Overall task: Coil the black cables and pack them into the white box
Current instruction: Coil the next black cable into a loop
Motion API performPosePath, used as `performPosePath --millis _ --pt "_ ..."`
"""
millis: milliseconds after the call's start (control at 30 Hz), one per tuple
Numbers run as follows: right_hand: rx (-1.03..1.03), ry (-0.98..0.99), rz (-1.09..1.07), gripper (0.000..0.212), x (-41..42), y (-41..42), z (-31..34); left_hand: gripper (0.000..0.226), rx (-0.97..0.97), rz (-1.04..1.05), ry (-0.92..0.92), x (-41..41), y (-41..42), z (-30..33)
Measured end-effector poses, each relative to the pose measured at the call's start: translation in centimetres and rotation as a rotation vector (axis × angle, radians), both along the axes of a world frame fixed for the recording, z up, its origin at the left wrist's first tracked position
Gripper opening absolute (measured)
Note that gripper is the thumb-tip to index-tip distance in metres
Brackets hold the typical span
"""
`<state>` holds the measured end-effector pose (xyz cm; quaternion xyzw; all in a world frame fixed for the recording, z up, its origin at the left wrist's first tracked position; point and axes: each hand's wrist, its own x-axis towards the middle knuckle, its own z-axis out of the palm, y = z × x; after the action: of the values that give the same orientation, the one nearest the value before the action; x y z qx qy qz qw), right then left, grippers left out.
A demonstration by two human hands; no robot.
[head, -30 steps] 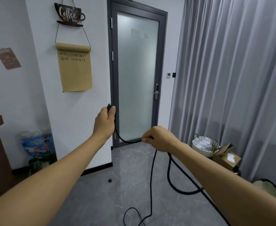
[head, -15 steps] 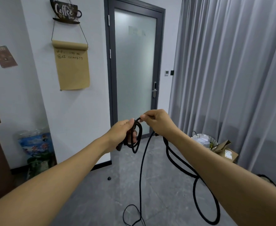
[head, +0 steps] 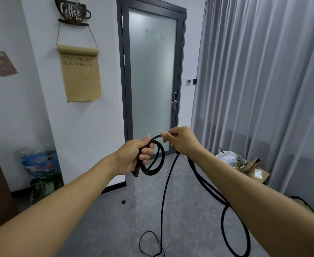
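Observation:
A long black cable (head: 162,197) hangs in front of me down to the grey floor. My left hand (head: 134,154) grips one small loop of it, with the cable's plug end sticking out below the fist. Just to the right and slightly higher, my right hand (head: 180,140) pinches the cable at the top of that loop. From the right hand more cable drops in a big slack loop (head: 225,219) under my right forearm. No white box is in view.
A frosted glass door (head: 152,80) stands straight ahead, grey curtains (head: 263,89) on the right. A white wicker basket (head: 230,158) and an open cardboard box (head: 254,169) sit by the curtain. A blue bag (head: 39,164) leans at the left wall. A small black object (head: 123,201) lies on the floor.
My hands came together from apart. A loop of cable now sits in my left hand, and the right hand has laid the cable over its top. The slack loop under my right arm grew.

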<state>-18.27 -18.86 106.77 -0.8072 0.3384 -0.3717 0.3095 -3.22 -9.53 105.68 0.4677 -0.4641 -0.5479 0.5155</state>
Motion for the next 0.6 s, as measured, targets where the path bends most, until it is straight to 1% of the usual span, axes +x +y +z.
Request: performPosePath --millis 100,200,233,300,367,433,533,600 --pt "0.024 0.060 0.010 0.033 0.0 -0.1 -0.5 0.036 0.003 0.051 -0.096 0.2 0.0 -0.3" --pt "0.038 0.157 0.077 0.035 -0.2 -0.3 -1.4 0.039 0.000 0.199 -0.185 0.5 -0.4 -0.8" --pt "0.033 0.209 0.115 0.035 -0.6 -0.5 -1.8 0.039 -0.010 0.257 -0.184 0.8 -0.5 -0.9" --pt "-0.038 0.369 0.158 0.034 -1.7 -0.9 -2.8 0.038 -0.030 0.379 -0.151 1.6 -0.7 -1.0" --pt "-0.119 0.519 0.150 0.035 -3.0 -1.7 -3.5 0.037 -0.033 0.493 -0.110 2.3 -0.7 -1.0" --pt "-0.120 0.618 0.133 0.039 -4.1 -2.4 -3.8 0.036 -0.024 0.596 -0.064 2.9 -0.8 -1.0" --pt "-0.065 0.658 0.137 0.040 -5.4 -2.9 -4.2 0.036 -0.013 0.712 -0.035 3.5 -1.2 -1.1" --pt "-0.061 0.589 0.105 0.037 -6.1 -3.2 -4.7 0.037 -0.006 0.764 -0.037 3.9 -1.5 -1.2"
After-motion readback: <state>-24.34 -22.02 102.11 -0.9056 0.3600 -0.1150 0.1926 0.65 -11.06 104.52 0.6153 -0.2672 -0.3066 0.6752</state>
